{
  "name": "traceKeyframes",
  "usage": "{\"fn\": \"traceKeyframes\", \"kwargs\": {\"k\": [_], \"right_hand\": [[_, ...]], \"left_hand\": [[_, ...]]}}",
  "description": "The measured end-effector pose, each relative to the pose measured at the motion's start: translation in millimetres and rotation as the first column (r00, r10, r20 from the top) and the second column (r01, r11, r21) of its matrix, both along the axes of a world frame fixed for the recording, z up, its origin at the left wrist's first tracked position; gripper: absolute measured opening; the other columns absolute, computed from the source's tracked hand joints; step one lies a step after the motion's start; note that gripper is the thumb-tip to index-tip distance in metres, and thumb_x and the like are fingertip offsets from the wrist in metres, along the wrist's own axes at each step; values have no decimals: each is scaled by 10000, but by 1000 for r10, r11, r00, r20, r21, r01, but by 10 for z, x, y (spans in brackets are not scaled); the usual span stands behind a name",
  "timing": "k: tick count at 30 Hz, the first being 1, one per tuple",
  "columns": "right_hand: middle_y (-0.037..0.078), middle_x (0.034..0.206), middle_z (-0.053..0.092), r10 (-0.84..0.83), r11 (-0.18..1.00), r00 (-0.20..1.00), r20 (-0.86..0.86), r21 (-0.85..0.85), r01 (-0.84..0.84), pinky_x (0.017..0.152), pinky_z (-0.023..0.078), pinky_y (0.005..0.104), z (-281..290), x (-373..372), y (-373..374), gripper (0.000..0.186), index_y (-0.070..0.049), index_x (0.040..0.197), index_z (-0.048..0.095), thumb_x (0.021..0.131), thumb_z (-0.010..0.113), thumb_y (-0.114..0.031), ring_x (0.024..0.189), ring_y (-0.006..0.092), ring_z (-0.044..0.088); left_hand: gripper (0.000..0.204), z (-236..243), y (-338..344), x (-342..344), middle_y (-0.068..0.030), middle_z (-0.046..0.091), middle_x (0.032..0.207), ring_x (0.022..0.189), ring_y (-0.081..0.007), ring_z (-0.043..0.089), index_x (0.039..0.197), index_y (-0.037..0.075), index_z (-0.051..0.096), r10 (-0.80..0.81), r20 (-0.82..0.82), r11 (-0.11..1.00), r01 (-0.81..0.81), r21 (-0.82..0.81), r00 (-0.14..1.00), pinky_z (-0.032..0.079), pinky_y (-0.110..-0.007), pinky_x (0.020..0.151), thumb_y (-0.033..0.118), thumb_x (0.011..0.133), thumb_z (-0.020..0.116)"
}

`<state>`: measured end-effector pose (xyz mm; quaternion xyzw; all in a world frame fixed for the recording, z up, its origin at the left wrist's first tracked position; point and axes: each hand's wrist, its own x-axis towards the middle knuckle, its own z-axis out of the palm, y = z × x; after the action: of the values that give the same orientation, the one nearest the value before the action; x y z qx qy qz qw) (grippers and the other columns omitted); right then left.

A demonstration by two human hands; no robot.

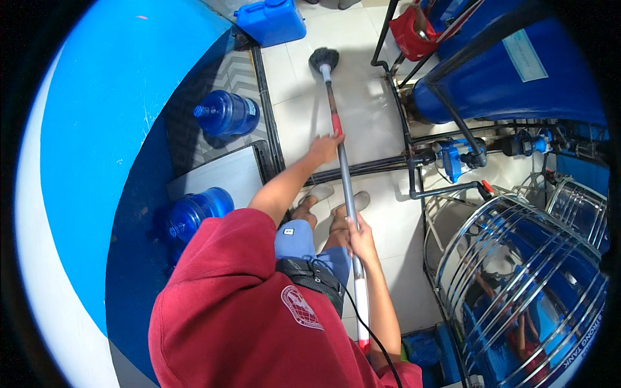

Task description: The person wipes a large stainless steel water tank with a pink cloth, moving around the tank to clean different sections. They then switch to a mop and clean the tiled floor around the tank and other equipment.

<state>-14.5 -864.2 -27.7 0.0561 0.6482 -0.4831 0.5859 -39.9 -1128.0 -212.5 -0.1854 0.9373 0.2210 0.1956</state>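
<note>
A long-handled brush (345,171) slants across the middle, with a round dark head (323,59) at its far end over the white tiles. Its pole is grey, with red and white sections. My left hand (325,149) grips the pole just below the upper red collar, arm stretched forward. Farther down, my right hand (362,239) is wrapped around the grey part, close to my thigh. The white lower end of the pole runs beside my right forearm. Whether the bristles press on the floor or hover just above it, I cannot tell.
Dark pipes (362,169) cross the floor ahead of my feet. Blue water bottles (228,115) and a blue jerrycan (272,22) stand left. To the right are a large blue tank (504,77), a blue pump (456,158) and a shiny metal tank behind bars (524,291). A black cable (362,317) hangs near my waist.
</note>
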Motion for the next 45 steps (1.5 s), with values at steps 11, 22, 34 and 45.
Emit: {"fn": "traceKeyframes", "kwargs": {"k": [11, 22, 34, 45], "right_hand": [[93, 542, 508, 330, 878, 944, -12, 372, -302, 399, 424, 354, 1065, 422, 1748, 509, -69, 1415, 392, 962, 503, -273, 392, 194, 509], [309, 693, 606, 684, 671, 698, -213, 558, -488, 637, 499, 522, 1171, 472, 924, 506, -8, 1369, 431, 945, 484, -281, 657, 468, 617], [240, 680, 635, 872, 489, 372, -319, 624, -610, 564, 506, 506, 589, 179, -1599, 611, 30, 1424, 273, 947, 463, -300, 633, 382, 652], [309, 720, 616, 680, 719, 665, -307, 454, -526, 653, 483, 536, 654, -246, -2270, 549, -64, 1423, 326, 938, 488, -263, 739, 478, 627]], "left_hand": [[341, 96, 1804, 311, -182, 687, 975, 933, -347, 662, 942, 76, 698, -234, 429, 945, 99, 312, 872, 530, -453, 787, 316, 727, 587], [812, -234, 1320, 566, -195, 610, 1035, 772, -276, 670, 1412, 67, 196, 382, 690, 367, -786, 497, 615, 570, -461, 602, 226, 770, 668], [421, -1052, -981, 337, -92, 611, 921, 739, -218, 654, 1260, 89, 380, 811, 415, 117, -809, 575, 413, 547, -372, 585, 253, 914, 555], [251, -478, -1908, 138, -126, 667, 746, 650, -227, 658, 899, 10, 648, 603, 250, 586, -633, 506, 758, 520, -347, 594, 252, 831, 658]]}}
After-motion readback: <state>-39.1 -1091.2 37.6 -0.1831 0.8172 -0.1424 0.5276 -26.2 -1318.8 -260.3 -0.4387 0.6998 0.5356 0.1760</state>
